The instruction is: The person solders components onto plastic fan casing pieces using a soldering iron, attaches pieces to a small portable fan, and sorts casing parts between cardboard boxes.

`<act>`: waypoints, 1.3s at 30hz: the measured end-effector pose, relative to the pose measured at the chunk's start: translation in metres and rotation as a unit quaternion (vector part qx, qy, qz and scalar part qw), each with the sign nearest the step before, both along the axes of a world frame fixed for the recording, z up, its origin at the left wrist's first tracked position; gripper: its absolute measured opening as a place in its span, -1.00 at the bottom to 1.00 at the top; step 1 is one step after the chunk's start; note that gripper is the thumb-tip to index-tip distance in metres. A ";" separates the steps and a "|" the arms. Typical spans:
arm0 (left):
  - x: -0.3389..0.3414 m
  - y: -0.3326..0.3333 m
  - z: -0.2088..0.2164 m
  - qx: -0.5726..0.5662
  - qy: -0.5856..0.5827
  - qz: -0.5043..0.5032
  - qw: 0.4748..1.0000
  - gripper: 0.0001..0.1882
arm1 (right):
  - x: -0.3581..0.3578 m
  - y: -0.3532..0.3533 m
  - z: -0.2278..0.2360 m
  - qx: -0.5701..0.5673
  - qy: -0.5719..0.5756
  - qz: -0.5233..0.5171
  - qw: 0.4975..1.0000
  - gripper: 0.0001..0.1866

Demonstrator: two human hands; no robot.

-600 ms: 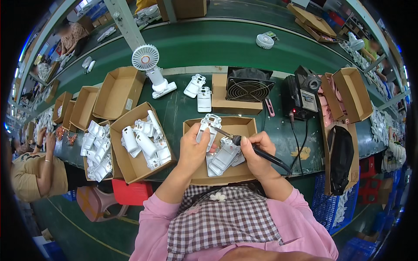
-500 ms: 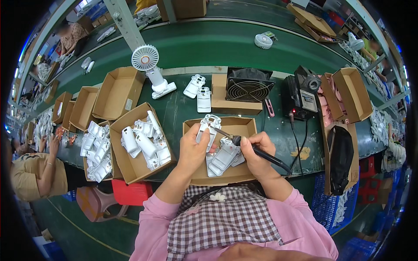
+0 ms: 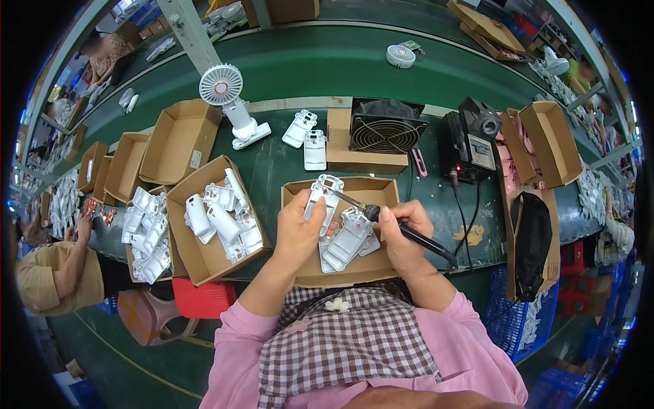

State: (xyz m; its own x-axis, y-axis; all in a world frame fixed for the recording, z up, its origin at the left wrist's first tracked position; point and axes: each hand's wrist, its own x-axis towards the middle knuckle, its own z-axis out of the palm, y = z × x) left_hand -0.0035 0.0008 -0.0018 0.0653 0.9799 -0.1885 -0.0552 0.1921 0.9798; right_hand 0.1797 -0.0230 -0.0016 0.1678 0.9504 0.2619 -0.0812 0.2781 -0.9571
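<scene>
My left hand [image 3: 300,223] is closed round a white plastic fan housing part [image 3: 325,199], held above an open cardboard box [image 3: 294,275]. In my right hand [image 3: 407,235] is a soldering iron [image 3: 421,238] with a black handle and cable. Its thin metal tip points left and meets the upper part of the held housing, or comes very close; contact is too small to tell. Inside the box below, several white housing parts [image 3: 344,247] lie piled between my hands. Two similar white parts [image 3: 315,150] lie on the bench just beyond the box.
A black box fan [image 3: 387,129] stands behind the box, beside a black soldering station [image 3: 469,146] with a lit red light. Leftward are a white handheld fan [image 3: 221,85] and a carton of white parts [image 3: 221,219]. At right lies a black pouch [image 3: 533,235]. Another person sits far left.
The whole view has shifted slightly. My left hand still grips the housing part, and the iron's tip remains at its upper end, with little movement of either hand.
</scene>
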 end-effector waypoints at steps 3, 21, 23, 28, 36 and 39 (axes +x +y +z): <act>0.000 -0.001 -0.001 0.004 0.007 -0.006 1.000 -0.79 | 0.000 0.001 -0.002 0.014 -0.058 -0.004 0.998 -0.84; 0.004 0.000 0.000 0.009 -0.001 0.023 1.000 -0.88 | 0.001 0.002 -0.005 0.002 -0.073 -0.010 0.997 -0.84; 0.002 -0.001 -0.006 0.027 0.009 0.024 0.999 -0.87 | 0.003 0.000 -0.010 0.036 -0.069 -0.047 0.996 -0.84; -0.003 -0.001 -0.005 0.107 0.223 -0.053 0.968 -0.75 | 0.004 0.001 -0.004 0.045 0.047 -0.032 0.997 -0.83; -0.074 -0.030 0.048 0.163 0.512 0.093 0.838 -0.69 | 0.002 0.001 -0.002 0.039 0.051 -0.038 0.997 -0.83; -0.154 -0.007 0.027 0.124 0.731 0.147 0.655 -0.72 | 0.001 0.003 -0.003 0.031 0.058 -0.034 0.997 -0.83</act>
